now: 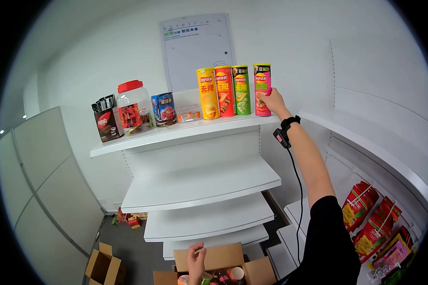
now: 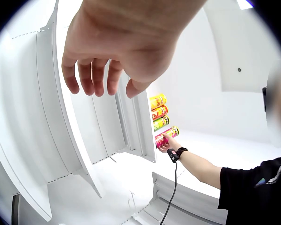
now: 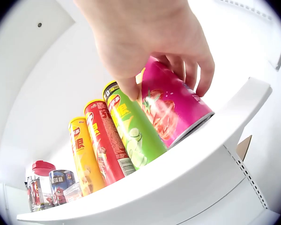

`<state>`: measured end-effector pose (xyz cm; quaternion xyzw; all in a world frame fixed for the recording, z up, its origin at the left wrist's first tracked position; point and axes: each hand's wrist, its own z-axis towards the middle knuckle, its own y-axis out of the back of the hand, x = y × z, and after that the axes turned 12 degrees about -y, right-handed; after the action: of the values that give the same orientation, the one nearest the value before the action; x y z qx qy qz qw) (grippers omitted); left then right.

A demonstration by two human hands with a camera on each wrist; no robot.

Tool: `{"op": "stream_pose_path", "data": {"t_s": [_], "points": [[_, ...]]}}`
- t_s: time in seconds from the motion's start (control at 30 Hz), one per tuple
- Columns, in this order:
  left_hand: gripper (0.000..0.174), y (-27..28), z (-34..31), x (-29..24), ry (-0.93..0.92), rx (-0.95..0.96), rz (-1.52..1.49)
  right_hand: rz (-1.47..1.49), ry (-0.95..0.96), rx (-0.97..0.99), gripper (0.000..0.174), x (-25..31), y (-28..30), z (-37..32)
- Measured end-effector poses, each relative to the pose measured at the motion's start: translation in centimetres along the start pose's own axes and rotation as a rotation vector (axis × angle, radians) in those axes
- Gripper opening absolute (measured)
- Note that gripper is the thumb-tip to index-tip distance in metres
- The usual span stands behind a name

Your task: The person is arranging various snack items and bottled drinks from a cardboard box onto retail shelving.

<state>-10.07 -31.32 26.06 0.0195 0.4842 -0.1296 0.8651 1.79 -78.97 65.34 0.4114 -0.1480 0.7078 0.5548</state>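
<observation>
On the top shelf's right end, my right hand grips a pink chip can; in the right wrist view the hand curls round the upper part of the can. Left of it, a small gap apart, stand a green can, a red can and a yellow can. Low in the head view, my left hand hovers over an open carton. The left wrist view shows this hand holding nothing, its fingers loosely bent.
Farther left on the top shelf are a small packet, a blue tin, a red-lidded jar and a dark box. Lower shelves lie beneath. Red snack bags hang at right; another carton sits lower left.
</observation>
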Motion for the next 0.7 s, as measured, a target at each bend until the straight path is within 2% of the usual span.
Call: {"op": "stream_pose_path", "data": {"t_s": [0.13,0.33,0.5,0.7], "points": [[0.02,-0.4,0.0,0.2,0.031,-0.023,-0.009,0.032,-0.023,0.037,0.061,-0.3,-0.6,0.5],[0.02,-0.9,0.4,0.7,0.04,-0.003,0.021,-0.105,0.008,0.118,0.067,-0.9,-1.5,2.7],[0.021,-0.9,0.3,1.4,0.108,0.021,-0.003,-0.176,-0.067,0.029,0.069,-2.1,-2.9,4.0],[0.021,-0.8,0.6,1.5,0.049,0.021,0.049,-0.212,-0.055,0.02,0.068,-1.8,-2.9,4.2]]}}
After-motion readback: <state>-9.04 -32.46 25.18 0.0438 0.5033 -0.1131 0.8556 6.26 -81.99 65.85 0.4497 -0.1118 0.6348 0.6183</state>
